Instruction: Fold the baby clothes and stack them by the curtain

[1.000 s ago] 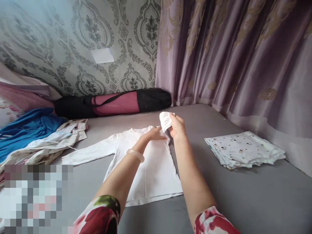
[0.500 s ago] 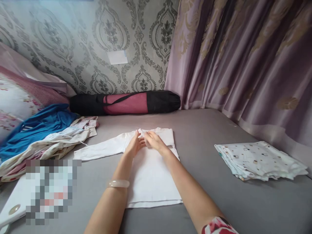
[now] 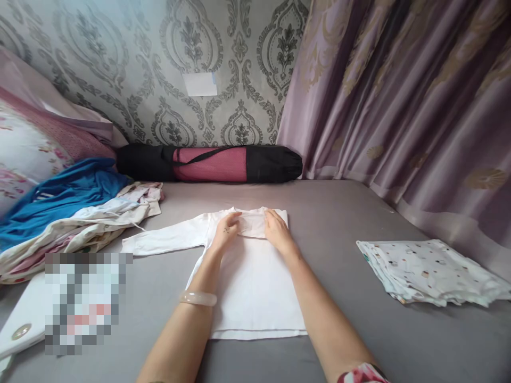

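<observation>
A white long-sleeved shirt [image 3: 255, 287] lies flat on the grey bed sheet. Its left sleeve [image 3: 167, 235] stretches out to the side, while the other sleeve [image 3: 251, 225] is folded across the chest. My left hand [image 3: 228, 230] rests on the shirt near the inner end of that folded sleeve, thumb out and fingers partly hidden. On the sleeve's outer part lies my right hand [image 3: 276, 229], with its fingers extended and pressed flat. Neither hand grips the cloth visibly.
To the right is a stack of folded printed cloth [image 3: 431, 271]. A heap of clothes with a blue garment [image 3: 75, 191] lies at the left, and a blurred-out item [image 3: 83, 303] sits in front. A black and pink rolled bag [image 3: 211, 164] lies along the wall.
My hands, close together over the shirt's chest before, have moved apart. The right hand went right along the folded sleeve. The view has shifted slightly.
</observation>
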The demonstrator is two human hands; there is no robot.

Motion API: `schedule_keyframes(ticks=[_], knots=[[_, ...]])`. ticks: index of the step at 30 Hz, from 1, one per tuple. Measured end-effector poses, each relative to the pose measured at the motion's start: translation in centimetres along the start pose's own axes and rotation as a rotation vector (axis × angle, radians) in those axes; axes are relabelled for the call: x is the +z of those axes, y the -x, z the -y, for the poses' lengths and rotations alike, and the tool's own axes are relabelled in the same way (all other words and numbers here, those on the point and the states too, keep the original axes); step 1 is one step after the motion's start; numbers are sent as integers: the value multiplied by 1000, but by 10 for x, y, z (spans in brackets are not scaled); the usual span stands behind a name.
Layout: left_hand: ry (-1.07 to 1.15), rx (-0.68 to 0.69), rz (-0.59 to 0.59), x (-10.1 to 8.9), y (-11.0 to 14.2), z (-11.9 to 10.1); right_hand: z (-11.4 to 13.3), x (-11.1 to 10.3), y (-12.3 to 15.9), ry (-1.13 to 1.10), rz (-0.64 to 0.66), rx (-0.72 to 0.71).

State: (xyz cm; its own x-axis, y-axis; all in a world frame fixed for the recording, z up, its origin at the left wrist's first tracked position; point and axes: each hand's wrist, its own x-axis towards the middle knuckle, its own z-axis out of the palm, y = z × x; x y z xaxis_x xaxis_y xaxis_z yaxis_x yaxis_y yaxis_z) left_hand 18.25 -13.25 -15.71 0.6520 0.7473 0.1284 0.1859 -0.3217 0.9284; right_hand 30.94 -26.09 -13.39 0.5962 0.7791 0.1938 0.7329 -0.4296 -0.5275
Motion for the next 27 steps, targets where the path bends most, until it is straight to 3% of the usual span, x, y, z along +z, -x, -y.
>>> schedule_keyframes(ticks=[4,10,17,27], knots=[[-115,79,-12,-1,-3,7,11,15,14,169,98,-80],[-481,125,14,-4,-6,18,14,24,21,204,217,-84],[-749,107,-26,-3,0,18,-2,24,18,252,127,66],[-783,87,-67,-5,-1,24,-23,15,9,363,62,296]])
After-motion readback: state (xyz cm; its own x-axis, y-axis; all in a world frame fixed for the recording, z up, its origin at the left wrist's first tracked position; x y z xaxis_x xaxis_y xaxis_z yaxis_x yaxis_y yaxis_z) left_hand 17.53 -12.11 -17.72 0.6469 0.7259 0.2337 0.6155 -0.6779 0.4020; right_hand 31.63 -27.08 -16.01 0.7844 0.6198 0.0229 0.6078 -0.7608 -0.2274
